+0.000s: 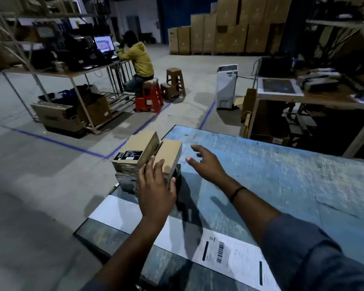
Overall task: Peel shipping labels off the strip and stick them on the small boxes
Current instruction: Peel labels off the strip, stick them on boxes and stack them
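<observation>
Clamping its fingers [148,171] on a small brown cardboard box [171,154], the left hand [156,192] stretches forward as the right hand [207,164] hovers, fingers apart.

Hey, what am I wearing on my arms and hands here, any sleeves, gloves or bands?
The left hand and right hand are bare, with no gloves. A blue-grey sleeve covers the right arm and leaves its forearm uncovered. A thin black band circles the right wrist. No ring or watch shows.
</observation>
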{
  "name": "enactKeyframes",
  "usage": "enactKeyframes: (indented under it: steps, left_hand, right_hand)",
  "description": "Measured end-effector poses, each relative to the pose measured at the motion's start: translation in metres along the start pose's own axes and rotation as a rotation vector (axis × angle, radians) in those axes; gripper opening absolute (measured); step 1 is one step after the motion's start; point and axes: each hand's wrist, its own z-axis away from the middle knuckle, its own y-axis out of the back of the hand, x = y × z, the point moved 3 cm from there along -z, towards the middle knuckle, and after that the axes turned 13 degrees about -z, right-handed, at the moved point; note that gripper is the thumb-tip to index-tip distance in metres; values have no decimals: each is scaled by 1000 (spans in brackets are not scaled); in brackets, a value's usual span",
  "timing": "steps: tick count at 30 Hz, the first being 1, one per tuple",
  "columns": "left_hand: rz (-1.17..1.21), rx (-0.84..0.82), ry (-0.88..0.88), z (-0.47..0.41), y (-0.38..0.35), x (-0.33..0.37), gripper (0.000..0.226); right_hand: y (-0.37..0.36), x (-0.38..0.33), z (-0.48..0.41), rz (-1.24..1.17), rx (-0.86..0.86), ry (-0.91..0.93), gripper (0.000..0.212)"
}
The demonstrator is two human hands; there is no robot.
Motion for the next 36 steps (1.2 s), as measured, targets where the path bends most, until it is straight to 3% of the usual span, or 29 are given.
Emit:
enactKeyframes:
  steps: [10,18,21,27,33,36]
  left_hand:
    - [27,-27,12,-2,-24,-9,58]
    - [526,-43,109,-24,-1,15,43]
    - [698,-162,154,-27,-7,34,44]
    - [886,-551,377,-18,-35,78,48]
    - [930,-722,242,4,-60,114,26]
    - [883,-747,150,11,-76,124,22]
  right_hand:
    - [-44,3,-67,-196,-48,-163,60]
    - [23,14,-40,-508,113,-67,43]
    - [65,19,-2,-460,203,-27,48]
    - [121,52,72,-193,355,-44,44]
    - [147,83,132,-126,601,-184,40]
    - [154,92,150,-95,642,-226,41]
